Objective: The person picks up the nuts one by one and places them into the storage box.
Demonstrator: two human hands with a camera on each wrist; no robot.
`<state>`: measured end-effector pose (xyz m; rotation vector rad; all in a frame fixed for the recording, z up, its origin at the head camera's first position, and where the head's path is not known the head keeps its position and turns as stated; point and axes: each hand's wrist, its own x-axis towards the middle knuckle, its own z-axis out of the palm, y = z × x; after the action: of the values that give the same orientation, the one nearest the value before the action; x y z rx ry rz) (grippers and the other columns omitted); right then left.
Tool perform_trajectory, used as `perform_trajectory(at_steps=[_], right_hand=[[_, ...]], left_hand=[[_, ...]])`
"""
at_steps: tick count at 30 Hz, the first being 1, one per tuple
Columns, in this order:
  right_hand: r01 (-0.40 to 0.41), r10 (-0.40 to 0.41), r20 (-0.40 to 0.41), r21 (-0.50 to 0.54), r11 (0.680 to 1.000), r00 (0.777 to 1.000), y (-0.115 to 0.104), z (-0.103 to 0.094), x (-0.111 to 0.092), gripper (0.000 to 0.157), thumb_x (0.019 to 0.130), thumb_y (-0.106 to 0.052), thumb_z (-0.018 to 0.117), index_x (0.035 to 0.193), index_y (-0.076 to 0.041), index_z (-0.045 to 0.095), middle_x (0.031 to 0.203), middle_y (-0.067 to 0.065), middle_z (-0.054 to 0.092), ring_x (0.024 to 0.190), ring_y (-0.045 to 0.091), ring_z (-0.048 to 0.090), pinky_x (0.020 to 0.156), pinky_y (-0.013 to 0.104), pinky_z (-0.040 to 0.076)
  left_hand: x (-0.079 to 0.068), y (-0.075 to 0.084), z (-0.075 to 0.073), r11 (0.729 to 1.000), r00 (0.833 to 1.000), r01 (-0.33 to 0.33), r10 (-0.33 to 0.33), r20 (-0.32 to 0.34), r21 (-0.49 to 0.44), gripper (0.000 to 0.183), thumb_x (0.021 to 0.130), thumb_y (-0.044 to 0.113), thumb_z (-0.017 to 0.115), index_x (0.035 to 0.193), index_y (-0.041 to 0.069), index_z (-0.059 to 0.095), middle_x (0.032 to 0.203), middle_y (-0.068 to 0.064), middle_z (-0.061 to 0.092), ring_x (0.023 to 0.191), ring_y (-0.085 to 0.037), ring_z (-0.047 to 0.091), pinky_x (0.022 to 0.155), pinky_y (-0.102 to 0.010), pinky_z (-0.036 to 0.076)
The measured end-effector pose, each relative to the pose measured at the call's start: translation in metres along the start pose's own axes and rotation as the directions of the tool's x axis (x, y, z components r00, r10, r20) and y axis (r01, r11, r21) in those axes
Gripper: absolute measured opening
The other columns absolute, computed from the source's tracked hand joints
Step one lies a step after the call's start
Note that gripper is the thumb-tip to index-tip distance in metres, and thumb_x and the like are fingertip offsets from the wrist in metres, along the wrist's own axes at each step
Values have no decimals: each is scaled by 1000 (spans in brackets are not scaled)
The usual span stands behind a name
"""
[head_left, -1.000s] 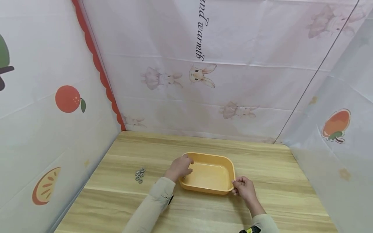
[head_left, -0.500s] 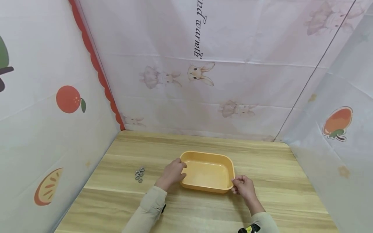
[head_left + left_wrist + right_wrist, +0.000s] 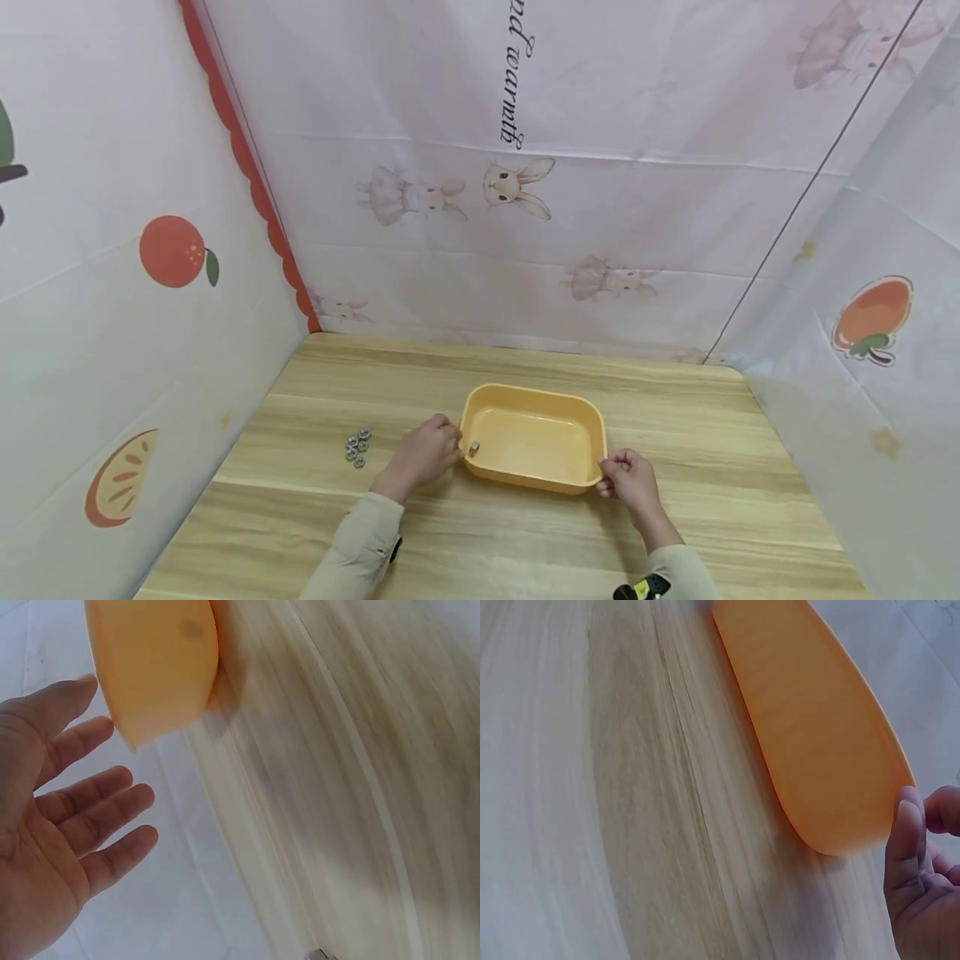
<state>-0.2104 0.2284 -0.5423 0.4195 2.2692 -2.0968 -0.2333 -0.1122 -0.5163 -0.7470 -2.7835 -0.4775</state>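
Observation:
A yellow rectangular plastic bin (image 3: 534,440) stands on the wooden table. Inside its left end is one small metal nut (image 3: 474,447). My right hand (image 3: 632,482) pinches the bin's right front corner at the rim; in the right wrist view, thumb and fingers close on the bin's edge. Beside the left rim is my left hand (image 3: 424,452), holding nothing. The left wrist view shows that hand's fingers (image 3: 112,859) loosely spread, with thumb and index close to the rim; whether they touch it I cannot tell. Several metal hex nuts (image 3: 358,447) lie clustered left of my left hand.
The wooden table (image 3: 720,500) meets a printed cloth wall (image 3: 450,308) at the back. More cloth walls rise at the left and right sides. A dark and yellow wrist device (image 3: 642,588) sits by the right sleeve.
My left hand has drawn back leftward from inside the bin to outside its left rim. The nut in the bin is now uncovered. My right hand keeps its pinch on the corner.

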Motion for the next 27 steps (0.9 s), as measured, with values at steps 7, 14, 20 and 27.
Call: perform_trajectory(at_steps=[7,14,20,27], right_hand=[[-11,11,11,-18,1000,1000,0,-2,3,13,87,2,58,95,8,49,69,14,59,52,17,58,48,27,51],[-23,23,18,-19,1000,1000,0,-4,4,16,87,1,59,97,9,50,67,12,59,52,18,58,49,29,52],[-26,27,11,-18,999,1000,1,-4,5,18,87,-1,60,99,9,51,68,12,59,52,17,58,49,28,51],[-19,19,5,-27,999,1000,3,-2,7,20,87,-2,59,101,9,51,68,11,59,52,16,57,48,27,51]], left_hand=[[-8,-14,1,998,998,56,-56,3,43,27,76,19,75,99,5,69,96,-8,57,81,-20,58,71,-32,52],[-18,-26,-3,993,994,110,-110,-13,35,28,73,15,76,97,3,68,94,-11,57,81,-26,59,72,-38,51],[-27,-34,-10,987,987,162,-162,-9,15,29,74,15,77,97,1,67,95,-11,57,82,-27,59,72,-39,51],[-37,-44,-13,973,973,232,-233,13,4,29,76,16,76,99,2,67,101,-15,58,83,-30,60,72,-39,52]])
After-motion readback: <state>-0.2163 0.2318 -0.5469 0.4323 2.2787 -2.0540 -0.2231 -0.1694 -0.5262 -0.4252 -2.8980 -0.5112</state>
